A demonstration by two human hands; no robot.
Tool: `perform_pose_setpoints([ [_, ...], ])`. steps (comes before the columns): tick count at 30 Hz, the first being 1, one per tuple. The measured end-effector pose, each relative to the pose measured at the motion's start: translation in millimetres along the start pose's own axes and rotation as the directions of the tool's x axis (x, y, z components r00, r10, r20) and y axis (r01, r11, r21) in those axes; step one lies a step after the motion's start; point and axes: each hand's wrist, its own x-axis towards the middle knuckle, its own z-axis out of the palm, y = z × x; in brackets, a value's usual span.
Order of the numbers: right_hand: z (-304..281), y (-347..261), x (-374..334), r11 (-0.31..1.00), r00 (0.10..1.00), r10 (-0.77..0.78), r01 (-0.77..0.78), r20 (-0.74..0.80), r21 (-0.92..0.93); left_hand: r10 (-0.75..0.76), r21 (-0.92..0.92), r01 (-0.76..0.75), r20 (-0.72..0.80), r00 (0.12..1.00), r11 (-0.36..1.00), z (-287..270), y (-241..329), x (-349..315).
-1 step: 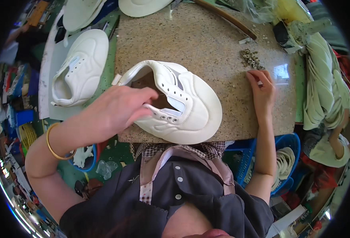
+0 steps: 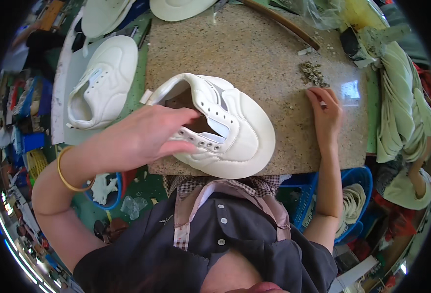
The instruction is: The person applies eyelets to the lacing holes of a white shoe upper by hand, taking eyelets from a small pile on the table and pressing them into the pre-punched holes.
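A white shoe upper (image 2: 249,132) lies on the speckled stone tabletop (image 2: 254,49), its rounded toe to the right. One eyelet row carries metal rings; the facing row shows dark holes. My left hand (image 2: 147,132) reaches over the shoe's near side, fingers in the foot opening and thumb outside by the ringed row, gripping that edge. Its fingertips are hidden inside. To the right, my right hand (image 2: 328,110) rests on the stone with curled fingers, just below a small pile of metal eyelets (image 2: 314,73). A tiny pale bit shows at those fingers, too small to name.
Another white shoe upper (image 2: 105,80) lies at the left. A wooden stick (image 2: 286,27) crosses the far edge. Stacked pale pieces (image 2: 403,102) hang at the right, near another person's arm. Below the table stands a blue basket (image 2: 364,195) holding white pieces.
My left thumb has moved down and outward, farther from the index finger, along the ringed eyelet row. My right hand keeps its place by the eyelets. The whole view has shifted slightly.
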Motion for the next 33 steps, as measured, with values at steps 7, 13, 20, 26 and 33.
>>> perform_pose_setpoints([
  [7,4.0,-43.7,-34.9,0.679,0.941,0.138,-0.318,0.310,0.661,-0.399,-0.683,0.640,0.509,0.763,0.352,32.0,-6.3,59.9],
  [13,31.5,-59.5,-53.3,0.673,0.850,0.108,-0.444,0.516,0.591,-0.297,-0.808,0.540,0.470,0.831,0.234,50.1,-7.6,71.0],
  [20,41.9,-64.7,-48.9,0.800,0.924,-0.147,-0.099,0.354,0.591,-0.274,-0.809,0.422,0.332,0.902,0.409,52.1,-0.8,71.0],
  [26,31.3,-66.6,-52.4,0.817,0.883,-0.236,-0.047,0.407,0.575,-0.233,-0.738,0.308,0.206,0.950,0.601,53.3,5.5,71.5],
  [33,-6.9,-27.0,-30.6,0.954,0.912,-0.298,0.282,0.281,0.097,-0.388,-0.616,0.484,0.294,0.873,0.622,27.5,23.3,67.5],
])
